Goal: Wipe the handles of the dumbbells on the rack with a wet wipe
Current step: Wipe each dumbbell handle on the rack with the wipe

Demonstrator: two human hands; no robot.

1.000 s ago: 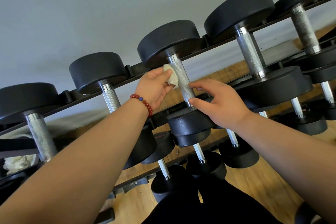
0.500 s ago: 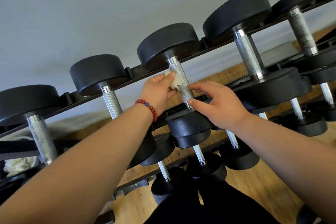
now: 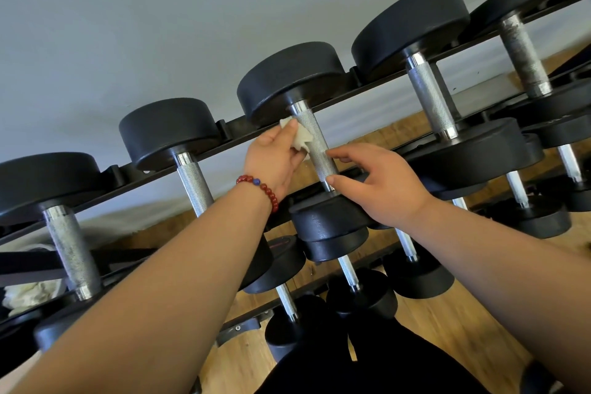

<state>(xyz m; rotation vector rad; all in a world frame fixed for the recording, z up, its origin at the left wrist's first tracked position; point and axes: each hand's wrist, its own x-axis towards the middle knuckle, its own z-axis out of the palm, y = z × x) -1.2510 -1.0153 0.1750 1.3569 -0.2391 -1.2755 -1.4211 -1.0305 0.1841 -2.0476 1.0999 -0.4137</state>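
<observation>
A row of black dumbbells with knurled silver handles lies across the top tier of a black rack [image 3: 377, 91]. My left hand [image 3: 275, 157], with a red bead bracelet at the wrist, pinches a crumpled white wet wipe [image 3: 302, 137] against the left side of the middle dumbbell's handle [image 3: 316, 145]. My right hand [image 3: 380, 182] reaches in from the right, fingers loosely spread, its index fingertip and thumb touching the lower part of that same handle just above the near weight head [image 3: 329, 221].
Neighbouring dumbbell handles [image 3: 195, 185] [image 3: 431, 99] flank the middle one. Lower tiers hold smaller dumbbells [image 3: 348, 272]. A crumpled white cloth [image 3: 28, 294] lies at the far left under the rack. Wooden floor [image 3: 447, 323] and a grey wall [image 3: 160, 25] surround the rack.
My left hand has shifted the wipe slightly along the upper part of the middle handle. My right hand stays at the handle's lower end, fingers a little more spread.
</observation>
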